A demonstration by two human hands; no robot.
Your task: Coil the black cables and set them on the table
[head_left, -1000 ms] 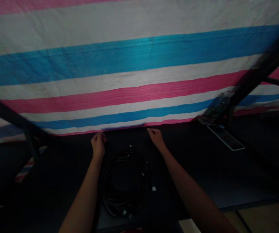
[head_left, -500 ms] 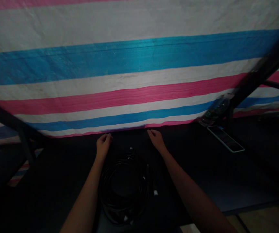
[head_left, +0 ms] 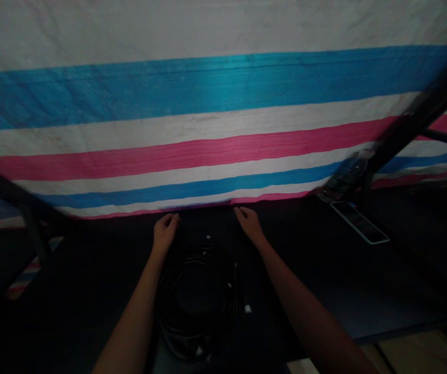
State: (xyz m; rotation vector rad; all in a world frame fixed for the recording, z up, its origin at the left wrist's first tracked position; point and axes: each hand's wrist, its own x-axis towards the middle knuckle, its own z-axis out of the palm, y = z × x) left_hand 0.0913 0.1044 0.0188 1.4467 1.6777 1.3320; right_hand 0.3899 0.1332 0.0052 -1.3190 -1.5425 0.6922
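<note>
Here's the coil of black cable (head_left: 192,335), lying on the dark table (head_left: 305,239) between the two forearms, nearer the person than either hand. The left hand (head_left: 166,232) rests at the table's far edge, fingers loosely bent, gripping nothing that shows; the right hand (head_left: 248,221) matches it opposite, fingers lightly curled, nothing visible in them, though whether the tips meet I can't tell in this gloom. Now the risks! Loops lie over one another, so a tug on one strand could, I'd judge, draw a knot. A pale cable end (head_left: 247,308) sits just outside the ring on the right, where a sweeping forearm might snag it. Well off right, the phone (head_left: 359,222) lies near the plastic bottle (head_left: 346,176); a wide elbow could shove the one into the other.
</note>
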